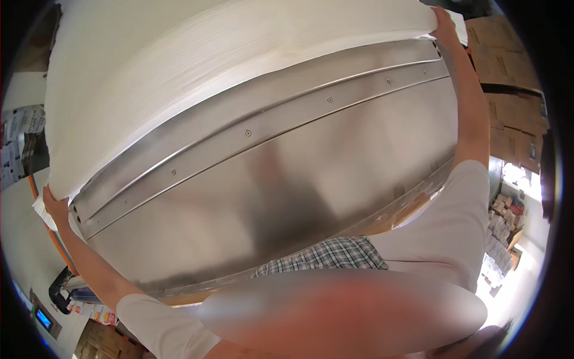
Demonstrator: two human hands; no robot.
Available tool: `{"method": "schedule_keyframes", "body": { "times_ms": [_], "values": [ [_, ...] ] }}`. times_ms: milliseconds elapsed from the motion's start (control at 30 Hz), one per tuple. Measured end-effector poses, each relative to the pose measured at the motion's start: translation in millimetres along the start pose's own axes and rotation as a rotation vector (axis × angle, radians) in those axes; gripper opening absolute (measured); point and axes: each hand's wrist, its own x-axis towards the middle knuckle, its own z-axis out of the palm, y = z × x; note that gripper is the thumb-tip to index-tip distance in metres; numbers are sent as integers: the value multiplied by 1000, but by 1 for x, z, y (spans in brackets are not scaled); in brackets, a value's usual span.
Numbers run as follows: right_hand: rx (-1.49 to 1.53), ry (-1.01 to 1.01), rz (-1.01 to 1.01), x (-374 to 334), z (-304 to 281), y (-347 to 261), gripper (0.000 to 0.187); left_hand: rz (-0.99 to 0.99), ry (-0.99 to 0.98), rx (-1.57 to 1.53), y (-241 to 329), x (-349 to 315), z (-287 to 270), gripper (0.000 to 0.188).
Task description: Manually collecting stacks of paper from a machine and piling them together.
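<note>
White sheeting (209,66) covers the steel surface's (371,131) far side.

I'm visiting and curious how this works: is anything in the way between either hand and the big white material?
Nothing visible: the left hand and the right hand each touch an edge of the white material. The metal panel shows below it in the picture, blocking neither hand.
</note>
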Motion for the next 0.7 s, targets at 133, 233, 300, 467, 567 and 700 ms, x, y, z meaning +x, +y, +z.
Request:
{"method": "schedule_keyframes", "body": {
  "times_ms": [133, 233, 300, 467, 567, 700],
  "values": [
    [40, -54, 68, -35, -60, -13, 73, 39, 63, -55, -7, -38, -65, 65],
    [34, -104, 99, -82, -82, -19, 73, 68, 87, -62, -11, -88, -93, 64],
    [44, -145, 103, -113, -91, -29, 71, 142, 135, -15, -32, -122, -111, 61],
    [-13, -269, 138, -228, -119, -52, 56, 156, 63, 2, -8, -236, -129, 59],
    [46, -308, 92, -277, -128, -66, 53, 97, 11, -50, 12, -302, -139, 57],
    [104, -389, 102, -325, -141, -108, 53, 13, -74, -33, 16, -380, -132, 56]
  ]
}}
